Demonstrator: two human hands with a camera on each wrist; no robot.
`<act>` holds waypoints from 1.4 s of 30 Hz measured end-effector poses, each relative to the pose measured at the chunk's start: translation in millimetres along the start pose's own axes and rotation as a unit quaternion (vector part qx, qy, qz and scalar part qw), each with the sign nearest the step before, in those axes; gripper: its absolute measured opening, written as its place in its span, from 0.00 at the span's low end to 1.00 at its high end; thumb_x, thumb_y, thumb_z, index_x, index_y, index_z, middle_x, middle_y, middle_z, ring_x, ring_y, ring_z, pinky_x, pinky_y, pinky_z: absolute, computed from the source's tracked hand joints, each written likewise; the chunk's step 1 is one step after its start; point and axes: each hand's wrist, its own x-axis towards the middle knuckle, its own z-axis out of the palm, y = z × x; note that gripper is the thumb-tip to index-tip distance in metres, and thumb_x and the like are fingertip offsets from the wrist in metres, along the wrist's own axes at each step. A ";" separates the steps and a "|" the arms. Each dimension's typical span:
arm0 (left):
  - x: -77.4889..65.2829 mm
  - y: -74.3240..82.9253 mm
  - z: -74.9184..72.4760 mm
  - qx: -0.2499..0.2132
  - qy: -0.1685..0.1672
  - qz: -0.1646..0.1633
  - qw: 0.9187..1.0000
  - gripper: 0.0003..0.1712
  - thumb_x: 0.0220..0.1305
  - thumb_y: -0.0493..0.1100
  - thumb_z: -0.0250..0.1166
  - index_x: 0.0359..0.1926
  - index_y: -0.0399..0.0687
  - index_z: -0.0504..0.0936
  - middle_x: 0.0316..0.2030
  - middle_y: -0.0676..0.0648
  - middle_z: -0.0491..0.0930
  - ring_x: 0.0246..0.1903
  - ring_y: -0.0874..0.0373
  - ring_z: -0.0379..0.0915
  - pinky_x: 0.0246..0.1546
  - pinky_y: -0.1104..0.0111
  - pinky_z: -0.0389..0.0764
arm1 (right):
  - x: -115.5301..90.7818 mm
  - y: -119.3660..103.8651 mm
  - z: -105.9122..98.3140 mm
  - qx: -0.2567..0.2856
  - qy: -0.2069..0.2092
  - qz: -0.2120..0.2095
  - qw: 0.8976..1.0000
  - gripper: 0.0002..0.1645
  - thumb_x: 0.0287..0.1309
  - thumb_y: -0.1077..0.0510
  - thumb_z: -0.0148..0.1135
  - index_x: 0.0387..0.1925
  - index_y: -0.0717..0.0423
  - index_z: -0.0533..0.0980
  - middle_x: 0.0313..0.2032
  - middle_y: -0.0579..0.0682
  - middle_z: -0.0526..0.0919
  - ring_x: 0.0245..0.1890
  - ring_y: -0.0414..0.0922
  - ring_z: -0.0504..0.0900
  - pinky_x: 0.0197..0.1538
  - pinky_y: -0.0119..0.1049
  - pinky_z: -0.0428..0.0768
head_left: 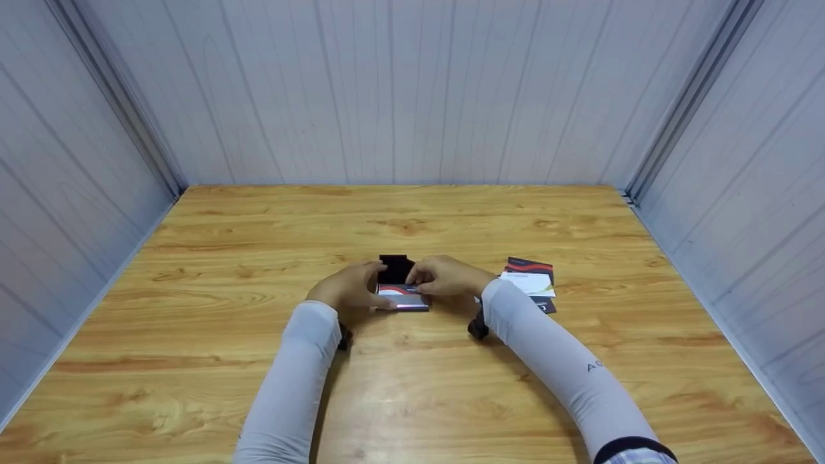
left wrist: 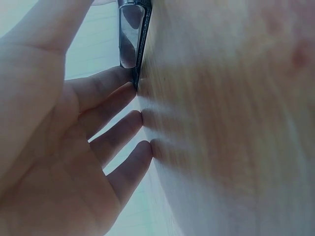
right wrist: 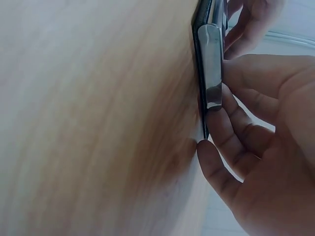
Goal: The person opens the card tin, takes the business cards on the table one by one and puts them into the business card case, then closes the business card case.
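A small metal business card case (head_left: 420,300) lies on the wooden table in the head view, its black-lined lid (head_left: 394,269) raised at the back. Business cards (head_left: 392,290) with a red and white stripe lie in it. My left hand (head_left: 348,287) holds the case from the left, thumb at the front edge, other fingers behind. My right hand (head_left: 451,276) bends over the right part, thumb and index finger together at the cards. In the right wrist view, its lower fingers (right wrist: 226,135) touch the end of the case (right wrist: 210,64). The exact fingertip contact is partly hidden.
Right of the hands, a loose group of cards (head_left: 532,283), dark with red stripes and white, overlaps on the wooden table (head_left: 399,393). Pale panel walls (head_left: 399,90) enclose the table at the back and on both sides.
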 end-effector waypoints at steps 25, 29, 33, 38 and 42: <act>0.3 -1.3 0.2 0.008 -0.011 0.008 1.000 0.57 0.55 0.65 0.74 0.79 0.53 0.57 0.77 0.45 0.52 0.75 0.45 0.46 0.72 0.48 0.55 | -40.8 13.9 -16.5 0.004 0.029 0.011 1.000 0.21 0.72 0.59 0.58 0.62 0.61 0.74 0.54 0.56 0.79 0.55 0.52 0.78 0.59 0.45 0.77; -0.5 -1.2 1.1 0.009 -0.011 0.012 1.000 0.57 0.56 0.65 0.73 0.79 0.52 0.57 0.77 0.44 0.51 0.75 0.45 0.45 0.72 0.48 0.54 | -56.7 19.6 -24.0 0.004 0.034 0.024 0.999 0.21 0.73 0.59 0.57 0.63 0.60 0.74 0.55 0.58 0.78 0.56 0.53 0.77 0.59 0.48 0.77; -0.4 -0.9 1.5 0.001 -0.009 0.010 1.000 0.57 0.55 0.64 0.74 0.78 0.53 0.57 0.77 0.45 0.52 0.75 0.45 0.46 0.72 0.49 0.54 | -74.3 27.8 -32.7 0.007 0.047 0.039 0.998 0.22 0.73 0.59 0.57 0.64 0.61 0.73 0.58 0.60 0.78 0.58 0.54 0.76 0.60 0.51 0.76; -1.2 0.0 0.8 0.000 -0.008 0.011 1.000 0.56 0.55 0.64 0.74 0.78 0.53 0.57 0.77 0.45 0.52 0.75 0.45 0.46 0.72 0.48 0.54 | -97.9 42.3 -47.6 0.008 0.063 0.061 0.996 0.23 0.72 0.58 0.58 0.63 0.63 0.73 0.59 0.61 0.77 0.59 0.56 0.76 0.62 0.55 0.74; -1.4 -0.8 1.4 0.001 -0.006 0.011 1.000 0.57 0.55 0.64 0.74 0.78 0.53 0.57 0.77 0.45 0.52 0.75 0.45 0.46 0.72 0.49 0.54 | -114.2 56.8 -57.1 0.007 0.072 0.071 0.995 0.22 0.69 0.61 0.60 0.61 0.67 0.74 0.57 0.64 0.79 0.59 0.59 0.76 0.62 0.56 0.74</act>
